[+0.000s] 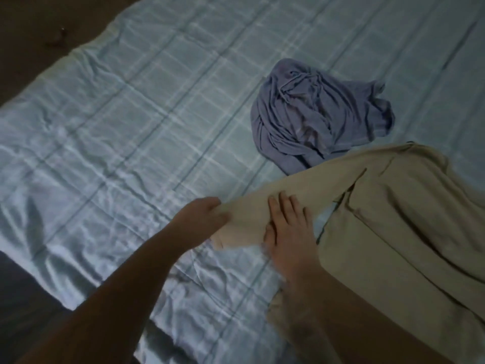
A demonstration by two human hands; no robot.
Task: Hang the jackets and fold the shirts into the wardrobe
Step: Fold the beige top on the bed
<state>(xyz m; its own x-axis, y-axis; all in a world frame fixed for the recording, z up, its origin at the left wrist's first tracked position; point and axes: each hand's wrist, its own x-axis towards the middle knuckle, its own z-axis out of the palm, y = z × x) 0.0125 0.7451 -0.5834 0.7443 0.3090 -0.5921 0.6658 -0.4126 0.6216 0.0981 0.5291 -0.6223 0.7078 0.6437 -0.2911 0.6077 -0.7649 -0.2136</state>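
Observation:
A beige shirt (399, 214) lies spread on the bed at the right, one sleeve stretched toward the left. My left hand (202, 215) grips the cuff end of that sleeve. Flat on the sleeve a little to the right lies my right hand (288, 227), fingers straight and pressing the cloth down. A crumpled blue-grey shirt (315, 114) sits in a heap on the bed just beyond the beige one, apart from both hands.
The bed is covered with a wrinkled light blue checked sheet (131, 132). Dark floor (31, 27) shows past the bed's far left edge and at the lower left. No wardrobe is in view.

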